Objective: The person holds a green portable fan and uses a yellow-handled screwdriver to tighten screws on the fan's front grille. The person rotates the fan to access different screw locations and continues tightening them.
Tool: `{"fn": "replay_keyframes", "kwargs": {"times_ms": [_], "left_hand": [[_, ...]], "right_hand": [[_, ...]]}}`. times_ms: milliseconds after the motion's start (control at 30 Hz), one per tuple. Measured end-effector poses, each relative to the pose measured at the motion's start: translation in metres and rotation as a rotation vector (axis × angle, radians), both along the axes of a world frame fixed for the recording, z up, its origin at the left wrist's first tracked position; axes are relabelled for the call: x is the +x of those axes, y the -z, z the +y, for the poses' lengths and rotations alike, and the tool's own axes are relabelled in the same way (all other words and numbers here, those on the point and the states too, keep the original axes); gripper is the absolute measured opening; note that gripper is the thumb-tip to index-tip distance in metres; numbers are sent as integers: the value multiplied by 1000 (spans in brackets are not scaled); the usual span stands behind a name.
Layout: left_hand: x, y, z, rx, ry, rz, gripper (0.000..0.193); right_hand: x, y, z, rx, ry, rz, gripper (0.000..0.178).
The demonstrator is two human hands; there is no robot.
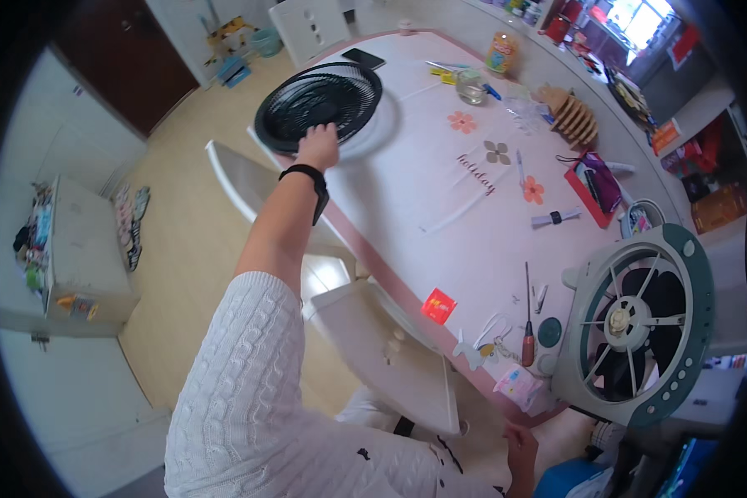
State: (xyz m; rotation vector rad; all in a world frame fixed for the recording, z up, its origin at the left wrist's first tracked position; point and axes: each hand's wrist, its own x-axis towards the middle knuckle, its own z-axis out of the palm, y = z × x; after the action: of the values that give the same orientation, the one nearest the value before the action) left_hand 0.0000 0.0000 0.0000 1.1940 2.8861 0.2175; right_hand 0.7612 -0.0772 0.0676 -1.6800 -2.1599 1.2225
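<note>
My left hand (319,147), with a black band on the wrist, is closed on the near rim of a black round fan grille (278,104). The grille is tilted over the table's far left edge, and a second curved rim shows within it. Low at the right, my right hand (520,448) hangs beside the table's near edge, its fingers too small and dim to read. Close to that hand, a grey and green fan (697,332) stands at the table's right side, its dark blades bare behind a spoked frame.
On the white table (407,199) lie a screwdriver (529,332), a red packet (439,306), a pink packet (519,387), a green disc (549,332) and a phone (363,58). A jar (471,87) stands farther back. White chairs (382,349) line the left edge.
</note>
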Motion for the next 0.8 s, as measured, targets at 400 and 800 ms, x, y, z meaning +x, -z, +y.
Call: {"fn": "replay_keyframes", "kwargs": {"times_ms": [400,800], "left_hand": [[-24,6,30,139,132,171,17],[122,-196,-36,592,451,393,18]], "right_hand": [[42,34,-28,-6,156,10,17],[76,36,-23,56,109,210,14]]}}
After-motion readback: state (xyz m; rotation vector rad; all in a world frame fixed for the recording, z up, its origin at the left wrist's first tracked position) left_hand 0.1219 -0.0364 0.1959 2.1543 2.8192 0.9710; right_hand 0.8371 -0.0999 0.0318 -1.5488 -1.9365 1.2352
